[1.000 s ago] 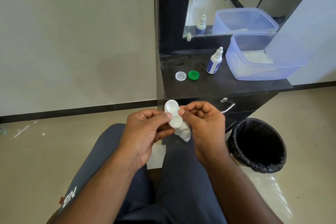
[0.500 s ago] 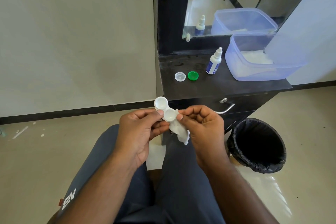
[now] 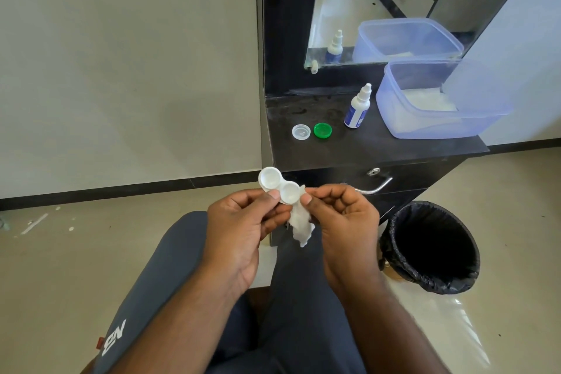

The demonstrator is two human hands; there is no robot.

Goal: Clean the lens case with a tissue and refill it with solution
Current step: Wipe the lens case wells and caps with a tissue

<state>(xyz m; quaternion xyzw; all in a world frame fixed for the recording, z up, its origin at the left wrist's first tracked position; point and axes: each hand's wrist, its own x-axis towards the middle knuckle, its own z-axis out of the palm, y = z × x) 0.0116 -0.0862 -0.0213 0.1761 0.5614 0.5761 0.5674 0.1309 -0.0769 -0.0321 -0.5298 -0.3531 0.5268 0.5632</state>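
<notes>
My left hand (image 3: 243, 222) pinches a white two-well lens case (image 3: 277, 184) between thumb and fingers, both wells facing up and uncapped. My right hand (image 3: 346, 222) pinches a crumpled white tissue (image 3: 300, 222) that hangs down just right of the case, touching its right well edge. On the black counter lie a clear cap (image 3: 301, 132) and a green cap (image 3: 322, 130) side by side. A small solution bottle (image 3: 357, 108) with a white nozzle and blue label stands upright to their right.
A translucent blue plastic tub (image 3: 431, 127) holding white tissues sits at the counter's right end under a mirror (image 3: 364, 3). A black-lined bin (image 3: 431, 249) stands on the floor right of my knees. The counter (image 3: 379, 146) has a drawer with a metal handle (image 3: 376, 187).
Both hands have drifted left and slightly up with the case. The tissue has come out of the right well and now hangs beside the case.
</notes>
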